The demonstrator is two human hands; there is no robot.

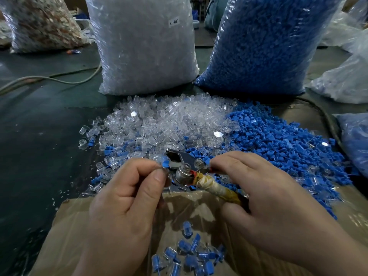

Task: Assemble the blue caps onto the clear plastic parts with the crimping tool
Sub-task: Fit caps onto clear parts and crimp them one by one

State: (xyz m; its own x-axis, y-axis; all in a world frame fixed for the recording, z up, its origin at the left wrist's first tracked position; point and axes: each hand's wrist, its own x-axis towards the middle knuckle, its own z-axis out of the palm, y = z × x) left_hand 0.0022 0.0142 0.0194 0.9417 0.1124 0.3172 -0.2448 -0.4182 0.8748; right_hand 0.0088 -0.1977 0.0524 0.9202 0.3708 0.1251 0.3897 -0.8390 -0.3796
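A metal crimping tool (184,168) with a tape-wrapped handle (217,189) lies across the middle, and my right hand (264,198) grips that handle. My left hand (129,198) pinches a clear part with a blue cap (164,163) between thumb and forefinger at the tool's jaws. Behind them lie a heap of clear plastic parts (165,122) and, to its right, a heap of blue caps (278,142). Several assembled blue-and-clear pieces (191,255) rest in the lined cardboard box (65,236) below my hands.
Tall bags stand at the back: clear parts (143,46), blue caps (264,44), mixed brownish scrap (41,22) at far left. More plastic bags (346,76) crowd the right edge. A grey cable (49,78) runs across the dark table at left.
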